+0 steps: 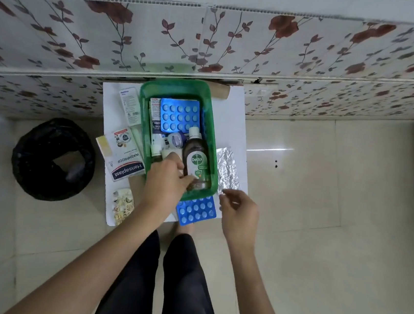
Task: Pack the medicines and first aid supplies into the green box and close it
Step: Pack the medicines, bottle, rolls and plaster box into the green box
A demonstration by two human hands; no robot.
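Note:
The green box point(211, 121) stands open on a small white table point(235, 124). Inside lie a blue blister pack point(178, 116), small bottles and cartons, and a brown Dettol bottle point(196, 155) laid lengthwise. My left hand point(165, 180) reaches over the box's near end, with its fingers closed on the base of the Dettol bottle. My right hand point(240, 209) hovers at the near end of a silver foil strip point(227, 170) to the right of the box, fingers apart. A second blue blister pack point(196, 210) lies in front of the box.
Left of the box lie a Hansaplast carton point(127, 160), a white medicine carton point(128, 107) and a pale blister strip point(122, 205). A black-lined bin point(52, 158) stands on the floor at the left. A floral-covered surface runs behind the table. My legs are below the table edge.

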